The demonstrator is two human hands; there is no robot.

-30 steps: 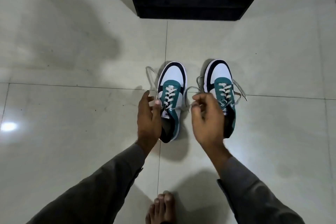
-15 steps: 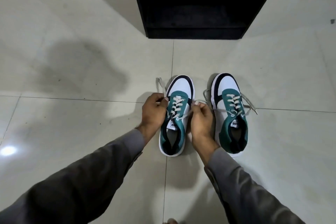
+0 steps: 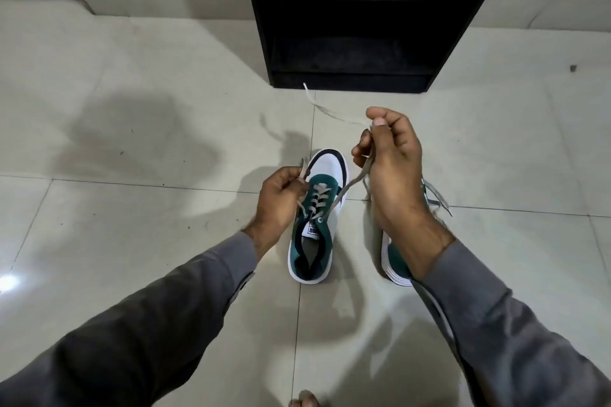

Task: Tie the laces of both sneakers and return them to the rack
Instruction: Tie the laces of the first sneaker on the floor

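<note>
- Both hands grip lace ends of the left sneaker [image 3: 316,218]: the left hand [image 3: 281,205] pinches one end beside the eyelets; the right hand [image 3: 393,172] is raised, closed on the other end, whose tail [image 3: 325,111] trails toward the rack [image 3: 360,26].
- Sneaker position: on the floor [image 3: 148,241], toe toward the rack.
- Progress: no knot is visible yet, so tying appears to be at its start.
- Right sneaker [image 3: 396,266]: mostly hidden behind the right forearm; loose laces [image 3: 436,196] show beside it.
- Remaining: tie both, then shelve both.
- Tongue label [image 3: 312,231]: dark print, not legible.
</note>
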